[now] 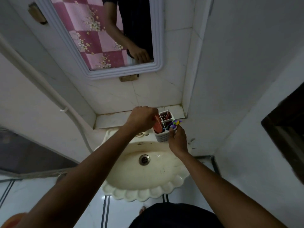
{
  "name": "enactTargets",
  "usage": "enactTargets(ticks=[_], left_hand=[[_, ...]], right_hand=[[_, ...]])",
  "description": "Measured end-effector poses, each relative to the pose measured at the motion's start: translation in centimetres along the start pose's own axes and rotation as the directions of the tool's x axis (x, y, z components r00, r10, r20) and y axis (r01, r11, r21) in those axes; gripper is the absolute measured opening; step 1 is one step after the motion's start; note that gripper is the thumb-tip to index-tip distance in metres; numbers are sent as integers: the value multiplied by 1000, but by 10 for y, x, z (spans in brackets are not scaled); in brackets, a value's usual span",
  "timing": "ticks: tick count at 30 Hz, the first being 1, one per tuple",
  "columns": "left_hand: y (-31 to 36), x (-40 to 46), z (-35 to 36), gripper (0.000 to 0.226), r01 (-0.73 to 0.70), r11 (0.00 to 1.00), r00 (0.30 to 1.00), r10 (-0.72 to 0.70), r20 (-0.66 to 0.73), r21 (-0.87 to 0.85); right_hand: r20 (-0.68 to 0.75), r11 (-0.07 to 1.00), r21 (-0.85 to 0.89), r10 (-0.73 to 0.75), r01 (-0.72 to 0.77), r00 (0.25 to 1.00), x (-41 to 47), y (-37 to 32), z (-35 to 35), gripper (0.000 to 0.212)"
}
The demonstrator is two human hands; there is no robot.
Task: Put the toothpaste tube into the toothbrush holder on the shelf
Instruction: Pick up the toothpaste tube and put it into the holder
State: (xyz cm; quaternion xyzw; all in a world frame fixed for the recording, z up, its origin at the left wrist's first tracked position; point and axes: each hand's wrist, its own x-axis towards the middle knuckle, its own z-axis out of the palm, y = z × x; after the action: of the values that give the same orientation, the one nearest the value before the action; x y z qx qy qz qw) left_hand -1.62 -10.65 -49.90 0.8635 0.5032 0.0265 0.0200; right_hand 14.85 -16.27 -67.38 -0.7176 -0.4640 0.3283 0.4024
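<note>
A white toothbrush holder (162, 137) with several compartments stands at the right end of the tiled shelf (111, 120), above the sink. My left hand (142, 120) is closed around an orange-red toothpaste tube (158, 127), whose lower end sits inside the front-left compartment. My right hand (178, 139) holds the holder's right side, fingers near the purple and yellow toothbrush heads (175, 124) sticking out of it. A thin pink stick (167, 114) stands in the back compartment.
A cream scalloped sink (148, 183) with a metal drain (144, 159) lies below the shelf. A white-framed mirror (125, 69) hangs above. A white pipe (49, 91) runs down the left wall. The right wall stands close beside the holder.
</note>
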Motion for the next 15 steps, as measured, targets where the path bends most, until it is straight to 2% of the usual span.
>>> enactTargets(ticks=[3,15], left_hand=[[-1,3,13,11,-4,1000,1000,4,31,12],[4,3,33,31,-24,998,983,33,183,-54]], right_hand=[[17,1000,-15,-15,15,1000,2,0,-4,48],[35,999,-20,-31,31,999,2,-1,-11,50]])
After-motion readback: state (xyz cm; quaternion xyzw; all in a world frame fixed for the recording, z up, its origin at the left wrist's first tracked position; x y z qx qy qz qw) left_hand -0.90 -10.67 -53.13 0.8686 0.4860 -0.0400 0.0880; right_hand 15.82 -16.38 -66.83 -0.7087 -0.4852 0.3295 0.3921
